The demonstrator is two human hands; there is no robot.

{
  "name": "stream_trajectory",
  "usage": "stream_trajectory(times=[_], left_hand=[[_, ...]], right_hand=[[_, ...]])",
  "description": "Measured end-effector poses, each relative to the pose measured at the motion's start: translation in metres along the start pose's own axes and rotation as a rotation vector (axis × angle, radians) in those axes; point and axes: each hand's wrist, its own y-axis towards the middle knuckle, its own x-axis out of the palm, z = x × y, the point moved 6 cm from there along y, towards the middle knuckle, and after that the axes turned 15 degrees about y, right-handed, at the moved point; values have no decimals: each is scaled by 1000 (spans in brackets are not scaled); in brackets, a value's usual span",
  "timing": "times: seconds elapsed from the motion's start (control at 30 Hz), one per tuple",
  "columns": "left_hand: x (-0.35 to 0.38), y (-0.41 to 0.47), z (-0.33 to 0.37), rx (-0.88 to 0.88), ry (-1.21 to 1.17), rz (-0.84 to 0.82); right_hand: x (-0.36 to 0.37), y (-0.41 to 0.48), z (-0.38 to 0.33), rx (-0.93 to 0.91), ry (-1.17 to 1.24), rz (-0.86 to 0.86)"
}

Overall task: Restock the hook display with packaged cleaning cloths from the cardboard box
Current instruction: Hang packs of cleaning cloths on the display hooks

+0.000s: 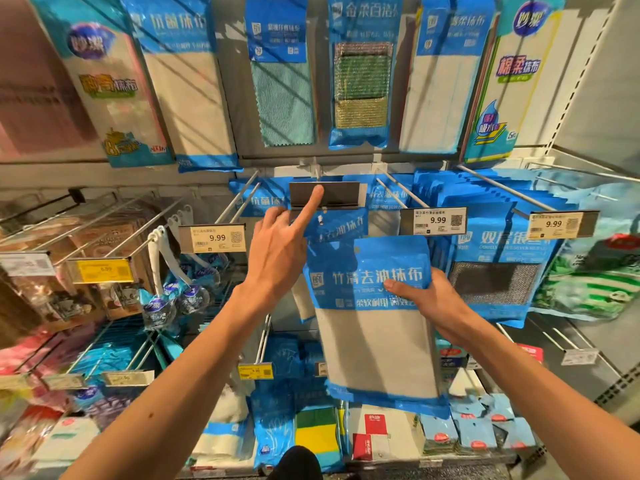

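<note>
My right hand [436,303] grips a blue packaged cleaning cloth [375,341] by its right edge, thumb on the front and fingers behind. It holds the pack upright in front of the middle hook [321,220]. A similar blue pack [341,225] hangs on that hook. My left hand [277,251] reaches up, and its straight index finger presses the hook's grey label holder [341,195], which is tipped upward. Its other fingers are curled and hold nothing. The cardboard box is not in view.
Neighbouring hooks carry price tags marked 9.99 [212,238] [433,220] and full rows of blue packs [491,216]. Larger cloth packs [282,71] hang on the row above. More goods [317,434] fill the hooks and shelf below. White brushes [162,258] hang at the left.
</note>
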Motion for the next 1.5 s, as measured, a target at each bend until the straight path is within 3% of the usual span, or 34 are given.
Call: stream_trajectory(times=[0.2, 0.3, 0.57, 0.97, 1.37, 1.5], left_hand=[[-6, -3, -1, 89, -173, -325], [-9, -2, -3, 65, -110, -360], [-8, -1, -8, 15, -94, -162], [-3, 7, -6, 49, 167, 136], [21, -6, -6, -7, 90, 162], [28, -50, -5, -81, -144, 246]], right_hand=[[22, 13, 7, 59, 91, -62], [36, 15, 5, 41, 124, -52], [55, 27, -31, -155, 96, 188], [56, 80, -15, -178, 26, 330], [44, 84, -2, -111, -88, 404], [33, 68, 28, -177, -223, 426]])
